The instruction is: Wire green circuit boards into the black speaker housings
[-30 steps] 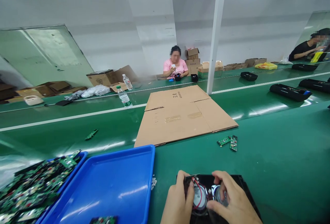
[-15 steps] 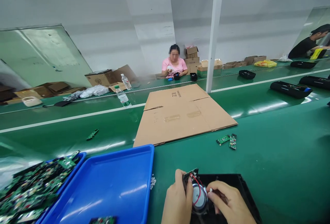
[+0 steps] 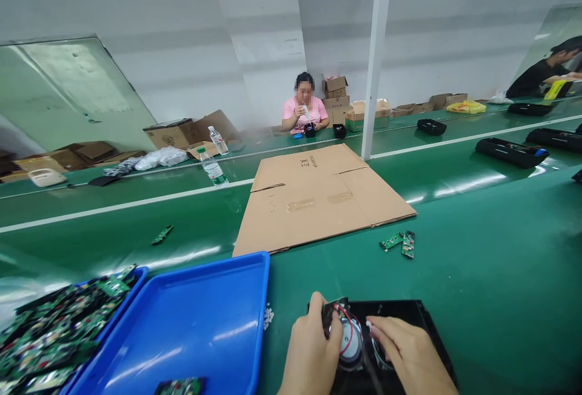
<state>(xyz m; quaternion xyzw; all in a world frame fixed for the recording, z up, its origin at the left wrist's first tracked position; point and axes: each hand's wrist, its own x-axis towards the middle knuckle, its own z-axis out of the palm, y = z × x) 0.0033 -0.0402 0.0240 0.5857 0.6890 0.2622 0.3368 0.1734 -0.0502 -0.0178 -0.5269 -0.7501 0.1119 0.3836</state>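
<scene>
1. Left hand (image 3: 311, 352) grips the speaker (image 3: 352, 340) rim, thumb on its 9 o'clock side. Right hand (image 3: 409, 355) pinches closed at the speaker's 3 o'clock edge; what it holds is too small to tell.
2. Speaker sits in the black housing (image 3: 409, 316), bottom centre of view, on the green surface (image 3: 500, 274).
3. Handling, as a judgement: small rigid driver, light. Cone and the thin red wire (image 3: 349, 328) are fragile; hold by the metal rim, not cone or leads.
4. Housing: stiff plastic, likely slick; grip by the side walls.
5. Room: blue tray (image 3: 182, 328) close at 9 o'clock, cardboard (image 3: 318, 201) at 12, two boards (image 3: 400, 242) at 1. Open surface from 2 to 4 o'clock.
</scene>
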